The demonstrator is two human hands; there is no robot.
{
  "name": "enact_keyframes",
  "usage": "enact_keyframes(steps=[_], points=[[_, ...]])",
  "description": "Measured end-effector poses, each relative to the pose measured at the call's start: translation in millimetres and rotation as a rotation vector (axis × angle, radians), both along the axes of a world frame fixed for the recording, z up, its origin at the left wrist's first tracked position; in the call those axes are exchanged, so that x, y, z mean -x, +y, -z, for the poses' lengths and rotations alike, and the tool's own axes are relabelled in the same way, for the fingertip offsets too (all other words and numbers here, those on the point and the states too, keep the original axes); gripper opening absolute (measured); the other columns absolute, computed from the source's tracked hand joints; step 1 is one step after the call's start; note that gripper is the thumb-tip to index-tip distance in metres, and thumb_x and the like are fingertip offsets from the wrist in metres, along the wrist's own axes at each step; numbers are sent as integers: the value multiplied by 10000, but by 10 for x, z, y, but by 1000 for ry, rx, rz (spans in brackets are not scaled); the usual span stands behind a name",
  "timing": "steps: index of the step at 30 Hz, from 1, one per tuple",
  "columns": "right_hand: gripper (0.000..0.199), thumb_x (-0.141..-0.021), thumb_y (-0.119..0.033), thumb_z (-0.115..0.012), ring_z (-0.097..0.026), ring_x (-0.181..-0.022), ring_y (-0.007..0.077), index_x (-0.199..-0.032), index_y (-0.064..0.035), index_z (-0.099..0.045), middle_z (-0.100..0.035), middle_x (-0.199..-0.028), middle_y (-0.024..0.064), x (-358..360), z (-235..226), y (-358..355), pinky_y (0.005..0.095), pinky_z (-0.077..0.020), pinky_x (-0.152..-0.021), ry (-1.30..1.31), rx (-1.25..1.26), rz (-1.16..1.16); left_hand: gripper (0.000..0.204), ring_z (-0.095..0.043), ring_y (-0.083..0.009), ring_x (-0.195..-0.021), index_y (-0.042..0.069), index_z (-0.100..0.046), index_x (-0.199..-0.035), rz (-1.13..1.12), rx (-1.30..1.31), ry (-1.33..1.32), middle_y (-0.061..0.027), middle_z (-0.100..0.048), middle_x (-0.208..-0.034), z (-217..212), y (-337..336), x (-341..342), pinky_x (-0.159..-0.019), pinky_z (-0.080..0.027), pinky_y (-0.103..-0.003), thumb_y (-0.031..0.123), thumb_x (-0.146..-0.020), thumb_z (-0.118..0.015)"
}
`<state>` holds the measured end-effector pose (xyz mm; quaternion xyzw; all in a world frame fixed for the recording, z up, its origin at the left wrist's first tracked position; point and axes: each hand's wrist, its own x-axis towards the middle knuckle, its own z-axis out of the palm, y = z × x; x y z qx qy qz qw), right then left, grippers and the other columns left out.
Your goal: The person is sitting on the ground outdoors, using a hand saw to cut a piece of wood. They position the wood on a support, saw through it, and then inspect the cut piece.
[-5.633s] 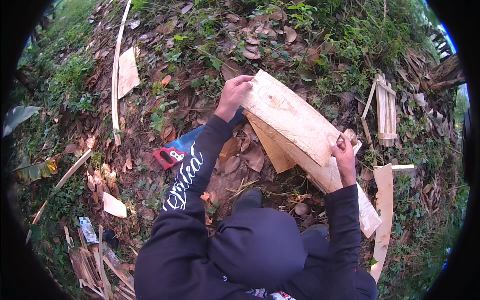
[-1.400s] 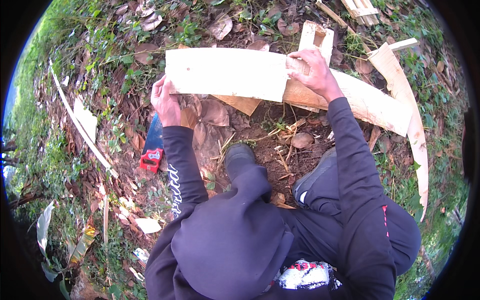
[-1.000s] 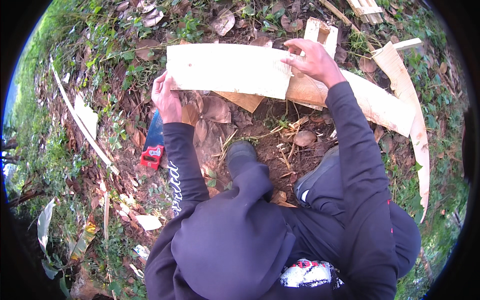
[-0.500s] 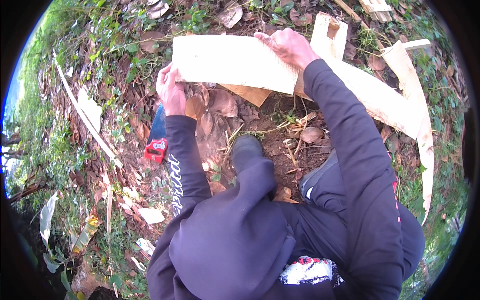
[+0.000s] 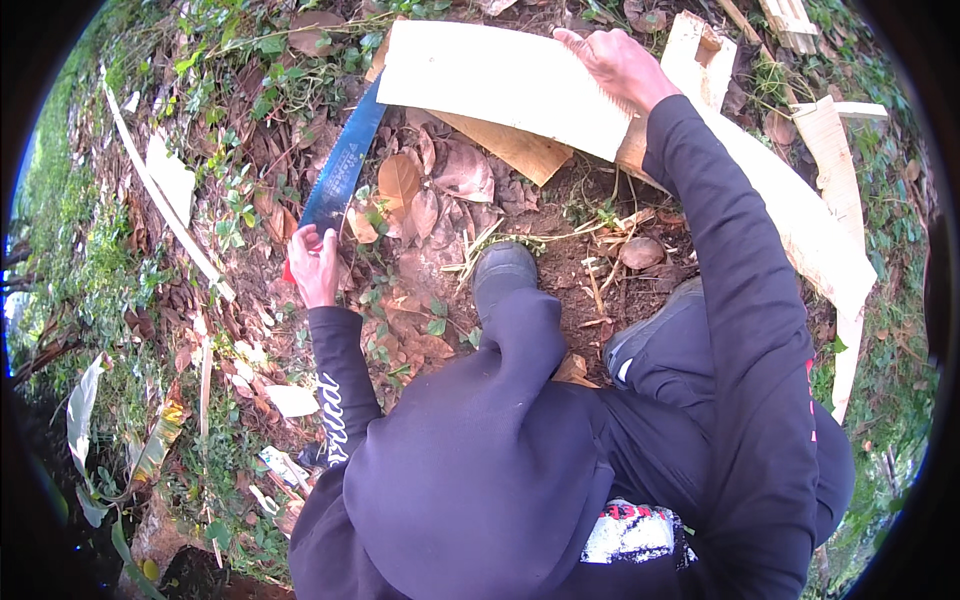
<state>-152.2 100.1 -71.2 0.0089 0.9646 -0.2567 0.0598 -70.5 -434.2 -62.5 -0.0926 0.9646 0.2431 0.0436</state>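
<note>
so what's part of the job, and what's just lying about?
In the job:
saw, left hand at its handle
pale board, right hand on it
tan board partly beneath, likely

Lying about:
dry leaves
thin wooden strip
small pale offcut

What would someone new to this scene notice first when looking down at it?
Probably the bright, pale board at the upper middle, with the right hand on its right part. Next comes the saw's vivid blue blade, left of center, slanting up to the board's left end, with the left hand at its lower end. Farther left, a long, thin pale strip stands out against the greenery and leaf litter.
</note>
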Motion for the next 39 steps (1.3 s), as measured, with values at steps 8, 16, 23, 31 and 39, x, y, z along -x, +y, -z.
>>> enact_keyframes(steps=[8, 16, 23, 31, 39], points=[[527, -1097, -425, -354, -612, -615, 346, -1092, 1, -665, -584, -692, 217, -17, -61, 20, 490, -526, -665, 27, -105, -114, 453, -549, -357, -1158, 29, -585, -1218, -48, 203, 144, -189, -535, -1225, 150, -203, -329, -1002, -463, -440, 222, -851, -767], [402, -1063, -404, -359, -614, -615, 343, -1040, -36, -519, -582, -690, 226, -12, 51, 78, 474, -544, -668, 67, -141, -134, 525, -530, -371, -1181, 46, -545, -1260, -95, 232, -17, -205, -493, -1251, 266, -412, -349, -1018, -457, -453, 232, -825, -774], [782, -1053, -603, -313, -576, -562, 360, -661, 40, -524, -538, -594, 241, -56, -136, -44, 475, -504, -679, 118, -7, -53, 644, -538, -382, -1186, 60, -504, -1334, -89, 231, -9, -223, -446, -1305, 318, -465, -390, -1021, -466, -443, 188, -774, -795], [758, -1059, -581, -325, -571, -569, 354, -681, 44, -528, -544, -621, 235, -16, 29, 44, 473, -503, -682, 33, -3, -3, 639, -616, -248, -1087, 52, -393, -1428, -632, -628, -42, -148, -498, -1300, 270, -747, -249, -877, -541, -362, 97, -869, -698], [653, -1088, -483, -340, -539, -555, 341, -818, 58, -584, -505, -615, 215, -62, -43, -8, 484, -503, -679, 130, -74, -90, 500, -678, -233, -957, 97, -451, -1287, -791, -899, -159, -100, -635, -1211, 379, -1039, -72, -706, -509, -312, 227, -907, -749]])
